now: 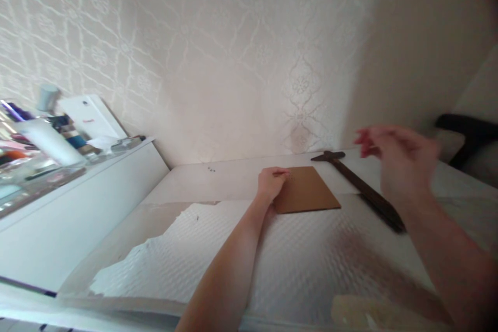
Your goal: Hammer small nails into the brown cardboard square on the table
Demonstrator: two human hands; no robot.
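A flat brown board [309, 189] lies on the white tabletop [218, 176] near the wall. My left hand [271, 182] rests on the board's left edge, fingers curled in a pinch; what they pinch is too small to name. My right hand [397, 158] is raised above the table to the right, blurred by motion, fingers loosely bent. A dark hammer [361, 189] lies beside the board, just under the right hand, head towards the wall.
White textured sheeting [218, 254] with a torn edge covers the near part of the table. A white shelf [78, 187] at left holds bottles and jars [50, 137]. A dark chair part [469, 135] shows at far right. Patterned wallpaper is behind.
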